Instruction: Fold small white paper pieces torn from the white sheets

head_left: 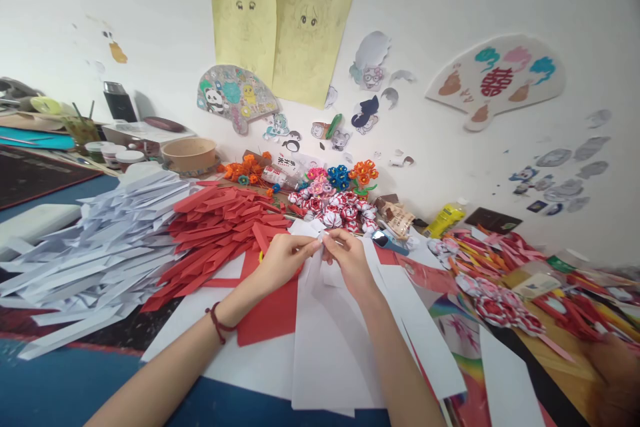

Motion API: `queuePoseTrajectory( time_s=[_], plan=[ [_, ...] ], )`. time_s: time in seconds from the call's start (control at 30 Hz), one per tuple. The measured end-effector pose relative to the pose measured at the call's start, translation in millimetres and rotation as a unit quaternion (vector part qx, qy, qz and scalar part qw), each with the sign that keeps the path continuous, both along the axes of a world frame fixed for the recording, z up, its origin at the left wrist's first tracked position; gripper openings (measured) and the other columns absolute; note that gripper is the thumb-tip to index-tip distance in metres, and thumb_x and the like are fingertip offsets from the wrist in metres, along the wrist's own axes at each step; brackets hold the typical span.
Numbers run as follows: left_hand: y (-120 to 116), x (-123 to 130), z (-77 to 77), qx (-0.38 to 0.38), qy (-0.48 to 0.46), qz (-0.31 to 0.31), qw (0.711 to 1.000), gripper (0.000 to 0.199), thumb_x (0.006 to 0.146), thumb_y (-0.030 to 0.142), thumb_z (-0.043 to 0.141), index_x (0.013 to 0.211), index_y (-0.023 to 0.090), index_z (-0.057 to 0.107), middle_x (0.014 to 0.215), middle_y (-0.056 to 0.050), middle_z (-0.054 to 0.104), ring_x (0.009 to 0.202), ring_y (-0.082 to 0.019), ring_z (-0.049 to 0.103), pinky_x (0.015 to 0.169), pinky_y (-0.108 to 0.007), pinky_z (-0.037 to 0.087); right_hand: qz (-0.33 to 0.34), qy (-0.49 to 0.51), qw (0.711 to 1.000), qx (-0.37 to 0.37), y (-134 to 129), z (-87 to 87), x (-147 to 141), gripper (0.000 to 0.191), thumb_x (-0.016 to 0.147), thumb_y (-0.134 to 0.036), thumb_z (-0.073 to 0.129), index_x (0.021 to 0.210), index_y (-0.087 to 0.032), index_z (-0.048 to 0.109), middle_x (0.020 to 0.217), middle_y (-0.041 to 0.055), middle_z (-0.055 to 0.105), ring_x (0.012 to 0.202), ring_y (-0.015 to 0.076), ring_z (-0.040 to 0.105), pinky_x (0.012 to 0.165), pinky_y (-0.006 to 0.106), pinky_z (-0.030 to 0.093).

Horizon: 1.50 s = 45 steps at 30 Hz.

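My left hand [286, 259] and my right hand [349, 261] meet at the middle, thumbs and fingertips pinching the top end of a white sheet of paper [330, 347]. The sheet hangs down between my forearms, slightly creased near the pinch. Beneath it lie a red sheet [267, 317] and more white paper sheets [425, 333]. Part of my right hand's fingers is hidden behind the thumb. Just beyond my hands sits a cluster of red and white paper flowers [333, 213].
Folded white paper strips [110, 233] and folded red strips [220, 233] are heaped to the left. A round tan bowl [189, 155] and small jars stand behind. To the right lie a yellow bottle [447, 217] and colourful strips [500, 250]. Another person's blurred hand [617, 363] shows at lower right.
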State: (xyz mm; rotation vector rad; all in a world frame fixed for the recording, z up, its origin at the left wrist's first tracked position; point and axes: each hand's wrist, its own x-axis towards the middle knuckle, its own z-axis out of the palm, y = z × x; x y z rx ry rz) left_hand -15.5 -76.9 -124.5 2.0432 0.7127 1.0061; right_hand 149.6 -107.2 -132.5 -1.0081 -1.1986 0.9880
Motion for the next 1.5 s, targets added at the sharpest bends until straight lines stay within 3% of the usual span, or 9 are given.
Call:
queuePoseTrajectory(
  time_s=[0.17, 0.37, 0.47, 0.6, 0.73, 0.87, 1.07, 1.27, 1.5],
  plan=[
    [3, 1, -1.4, -0.035, -0.022, -0.017, 0.999, 0.045, 0.089, 0.045, 0.044, 0.06, 0.012, 0.054, 0.056, 0.003, 0.035, 0.055, -0.008, 0.03, 0.052, -0.02, 0.024, 0.014, 0.026, 1.0, 0.001, -2, 2.9, -1, 0.017, 0.08, -0.032, 0.064, 0.074, -0.017, 0.06, 0.057, -0.0022, 0.054, 0.053, 0.01, 0.049, 0.05, 0.022, 0.037],
    [5, 2, -4.8, -0.08, -0.073, 0.076, 0.991, 0.029, 0.081, 0.04, 0.055, 0.074, 0.013, 0.062, 0.065, 0.001, 0.057, 0.058, -0.01, 0.046, 0.052, -0.019, 0.032, 0.036, 0.066, 0.997, 0.003, -2, 4.3, -3, 0.015, 0.077, -0.028, 0.06, 0.067, -0.018, 0.056, 0.061, -0.0027, 0.053, 0.054, 0.0109, 0.051, 0.051, 0.024, 0.043],
    [6, 0, -4.0, -0.133, -0.115, 0.105, 0.979, 0.03, 0.079, 0.042, 0.057, 0.08, 0.013, 0.064, 0.069, -0.002, 0.063, 0.06, -0.013, 0.053, 0.051, -0.019, 0.036, -0.031, 0.046, 0.998, -0.002, 3, 1.3, 2, 0.015, 0.075, -0.027, 0.06, 0.064, -0.018, 0.054, 0.058, -0.0032, 0.052, 0.052, 0.0112, 0.049, 0.049, 0.023, 0.042],
    [7, -2, -2.7, -0.194, -0.16, 0.081, 0.964, 0.033, 0.078, 0.044, 0.058, 0.088, 0.012, 0.063, 0.074, -0.004, 0.066, 0.064, -0.016, 0.059, 0.053, -0.02, 0.041, -0.126, -0.024, 0.992, -0.019, 6, -1.9, 10, 0.014, 0.073, -0.032, 0.065, 0.074, -0.018, 0.06, 0.064, -0.0012, 0.058, 0.058, 0.013, 0.052, 0.05, 0.022, 0.041],
    [6, 0, -4.1, -0.206, -0.16, 0.054, 0.964, 0.034, 0.077, 0.045, 0.06, 0.089, 0.013, 0.063, 0.075, -0.004, 0.067, 0.069, -0.018, 0.062, 0.056, -0.022, 0.044, -0.069, -0.039, 0.997, -0.024, 2, 0.2, 6, 0.029, 0.073, -0.038, 0.069, 0.096, -0.02, 0.066, 0.087, 0.003, 0.067, 0.071, 0.0162, 0.058, 0.06, 0.025, 0.045],
    [4, 1, -1.8, -0.265, -0.193, 0.018, 0.945, 0.037, 0.074, 0.045, 0.064, 0.091, 0.012, 0.061, 0.076, -0.005, 0.067, 0.067, -0.017, 0.062, 0.056, -0.023, 0.044, -0.006, 0.002, 0.999, -0.038, -3, 3.4, 0, 0.029, 0.071, -0.04, 0.073, 0.087, -0.016, 0.069, 0.079, 0.0041, 0.067, 0.068, 0.0171, 0.059, 0.06, 0.026, 0.045],
    [2, 0, 3.1, -0.307, -0.225, -0.005, 0.925, 0.04, 0.07, 0.042, 0.07, 0.094, 0.011, 0.062, 0.079, -0.007, 0.068, 0.069, -0.019, 0.064, 0.06, -0.025, 0.047, 0.008, 0.009, 1.0, -0.028, -7, 7.6, 1, 0.028, 0.072, -0.041, 0.073, 0.081, -0.016, 0.067, 0.072, 0.0021, 0.064, 0.063, 0.0148, 0.056, 0.057, 0.025, 0.043],
    [0, -2, 5.2, -0.283, -0.21, 0.007, 0.936, 0.034, 0.072, 0.041, 0.069, 0.089, 0.012, 0.064, 0.083, -0.007, 0.067, 0.069, -0.016, 0.062, 0.06, -0.024, 0.046, 0.025, -0.04, 0.998, -0.036, -10, 10.8, 1, 0.027, 0.071, -0.042, 0.073, 0.078, -0.016, 0.066, 0.071, 0.0009, 0.063, 0.062, 0.0149, 0.055, 0.055, 0.023, 0.042],
    [-1, -2, 5.8, -0.258, -0.191, 0.005, 0.947, 0.031, 0.07, 0.04, 0.07, 0.084, 0.013, 0.064, 0.077, -0.005, 0.065, 0.065, -0.015, 0.06, 0.057, -0.022, 0.045, -0.01, -0.107, 0.994, -0.009, -10, 10.2, 2, 0.027, 0.076, -0.044, 0.068, 0.083, -0.018, 0.068, 0.083, 0.0037, 0.066, 0.074, 0.0184, 0.059, 0.061, 0.025, 0.046]
  ],
)
